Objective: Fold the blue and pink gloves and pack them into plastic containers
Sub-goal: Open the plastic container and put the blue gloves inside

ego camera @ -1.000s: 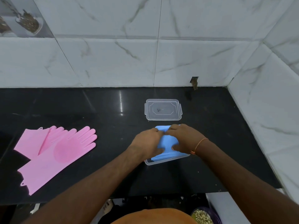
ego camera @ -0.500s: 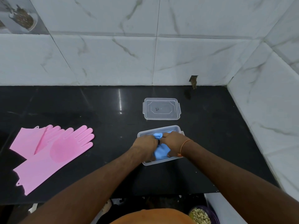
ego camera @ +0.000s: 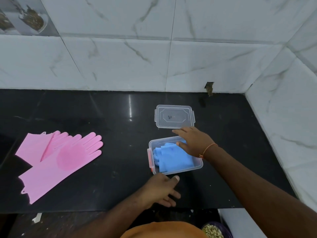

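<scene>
The folded blue gloves lie inside a clear plastic container with orange clips on its left side, on the black counter. My right hand hovers over the container's far right corner, fingers spread toward the clear lid lying just behind. My left hand rests open on the counter just in front of the container, holding nothing. Two pink gloves lie flat and overlapping at the left of the counter.
The black counter ends at white marble-look wall tiles behind and on the right. Its front edge runs along the bottom. A bowl of grains sits below the counter edge at the lower right.
Both hands have let go of the blue gloves, which now lie pressed into the container. My left hand drew back to the counter in front; my right hand moved toward the lid.
</scene>
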